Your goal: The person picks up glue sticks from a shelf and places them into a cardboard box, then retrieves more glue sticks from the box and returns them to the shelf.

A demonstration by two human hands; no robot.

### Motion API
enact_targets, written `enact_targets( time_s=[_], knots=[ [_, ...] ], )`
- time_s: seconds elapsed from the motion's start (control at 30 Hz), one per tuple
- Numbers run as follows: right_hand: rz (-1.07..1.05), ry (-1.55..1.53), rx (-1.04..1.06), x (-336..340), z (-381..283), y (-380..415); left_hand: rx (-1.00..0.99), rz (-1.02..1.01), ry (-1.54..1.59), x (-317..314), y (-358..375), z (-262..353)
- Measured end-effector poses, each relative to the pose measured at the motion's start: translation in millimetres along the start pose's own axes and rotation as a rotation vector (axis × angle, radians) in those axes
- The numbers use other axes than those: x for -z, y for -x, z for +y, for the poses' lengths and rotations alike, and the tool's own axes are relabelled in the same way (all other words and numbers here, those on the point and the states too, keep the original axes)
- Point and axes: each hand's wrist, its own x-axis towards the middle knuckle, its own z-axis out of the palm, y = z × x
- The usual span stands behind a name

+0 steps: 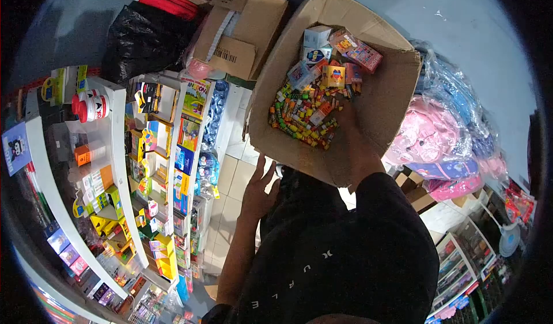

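Note:
A large open cardboard box (397,87) stands in front of me. Its bottom is strewn with many small yellow, orange, red and green cylinders (302,122). Small cartons lie among them, including a reddish box (362,52), a yellow box (333,76) and a blue-and-white box (317,37). A clear plastic case (299,75) rests at the pile's left. My right hand (348,121) reaches down inside the box at the pile's right edge; its fingers are dim and partly hidden. Outside the near left wall, my left hand (261,190) has its fingers spread, holding nothing.
Shelves (124,168) packed with small goods run along the left. Behind them sit a black plastic bag (141,38) and a closed carton (247,27). Plastic-wrapped pink bags (429,128) and blue ones lie right of the box. Tiled floor (227,208) shows beside my left arm.

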Motion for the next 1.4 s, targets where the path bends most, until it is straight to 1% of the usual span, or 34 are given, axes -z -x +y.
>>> enact_targets(
  time_s=[0.07,0.1,0.17,0.2,0.27,0.33,0.37,0.4,0.47,0.53,0.63,0.73,0.77,0.8,0.93,1.03,1.07,1.1,1.17,1.2,1.23,1.27,1.37,1.4],
  knots=[
    [0.0,0.145,0.138,4.3,-28.0,10.1,-0.006,0.059,0.061,-6.9,10.5,-7.6],
    [-0.045,0.226,0.098,9.9,-57.0,16.9,0.009,0.083,0.078,-9.7,14.8,-10.5],
    [-0.059,0.402,-0.029,-4.3,-47.9,11.8,0.043,0.128,0.111,-15.2,24.7,-15.4],
    [-0.025,0.498,-0.114,-24.0,-18.5,-5.0,0.06,0.113,0.096,-18.8,30.8,-20.0],
    [-0.011,0.54,-0.154,-29.0,3.2,-16.2,0.086,0.087,0.068,-25.0,39.7,-29.8],
    [-0.057,0.428,-0.065,-20.6,-0.1,-19.2,0.093,0.034,0.06,-23.9,44.0,-32.7],
    [-0.035,0.384,-0.026,-18.4,-2.6,-16.6,0.095,0.011,0.055,-23.2,46.3,-33.6],
    [-0.011,0.339,0.015,-15.5,-4.0,-11.0,0.074,0.029,0.061,-25.0,48.1,-36.9],
    [0.018,0.29,-0.017,-8.3,-5.0,-5.3,0.063,0.046,0.062,-26.5,52.0,-39.8],
    [0.032,0.281,-0.16,-7.8,2.5,-7.6,0.038,0.081,0.076,-24.9,51.5,-39.2],
    [0.112,0.319,-0.159,-11.9,2.1,1.2,0.003,0.132,0.093,-16.5,51.1,-32.9],
    [0.09,0.177,-0.054,-0.4,-19.1,27.5,-0.013,0.144,0.071,-8.8,55.0,-27.9],
    [0.116,0.099,-0.097,-6.0,-0.9,23.9,-0.02,0.149,0.065,-7.3,59.1,-28.9],
    [0.093,0.03,-0.13,-7.9,2.9,21.9,-0.038,0.155,0.084,-4.3,62.9,-28.8],
    [-0.215,-0.319,-0.186,5.4,-67.2,56.7,0.019,0.169,0.225,1.8,81.6,-30.8],
    [-0.303,-0.529,-0.226,0.6,-122.5,88.7,0.048,0.245,0.333,4.8,91.5,-32.5],
    [-0.339,-0.528,-0.202,0.6,-153.7,107.2,0.127,0.249,0.454,4.4,92.1,-31.7],
    [-0.374,-0.526,-0.18,6.0,-192.4,132.2,0.186,0.263,0.639,4.4,90.1,-31.0],
    [-0.487,-0.556,-0.13,8.2,-235.5,163.1,0.295,0.282,1.016,5.7,85.0,-30.5],
    [-0.571,-0.587,-0.098,5.3,-249.0,172.5,0.209,0.251,0.966,6.8,83.1,-32.8],
    [-0.658,-0.618,-0.067,-0.7,-260.7,181.2,0.242,0.251,1.101,11.1,80.3,-30.2],
    [-0.579,-0.394,0.095,-10.3,-270.2,191.1,0.272,0.253,1.237,15.0,77.8,-26.9],
    [-0.771,-0.33,0.223,-26.9,-323.4,247.6,0.337,0.244,1.608,30.2,71.9,-13.8],
    [-0.823,-0.243,0.278,-33.5,-337.9,264.6,0.352,0.231,1.726,33.9,74.0,-11.7]
  ],
)
